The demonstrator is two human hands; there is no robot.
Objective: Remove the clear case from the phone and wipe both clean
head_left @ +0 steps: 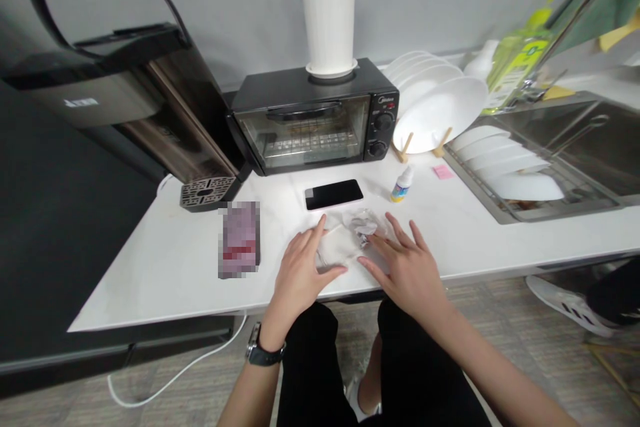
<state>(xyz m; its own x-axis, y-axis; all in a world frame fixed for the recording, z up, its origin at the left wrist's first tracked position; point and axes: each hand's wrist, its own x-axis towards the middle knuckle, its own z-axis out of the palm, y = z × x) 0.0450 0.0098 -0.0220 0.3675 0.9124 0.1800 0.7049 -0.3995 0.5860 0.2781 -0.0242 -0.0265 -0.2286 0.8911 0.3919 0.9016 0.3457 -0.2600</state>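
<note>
A thin, clear, crinkled plastic wrapper (336,248) lies on the white marble-patterned countertop (165,280), between the two hands. Its left part looks flat and whitish, see-through and glossy; towards two o'clock it bunches into a crumpled, silvery-grey knot. The left hand (303,267), at its nine o'clock side, has thumb and fingers spread apart. The right hand (407,267), at four o'clock, is also splayed, some fingertips at the crumpled part; whether they press it, I cannot tell. A black rectangular smartphone (333,195) lies at twelve o'clock.
</note>
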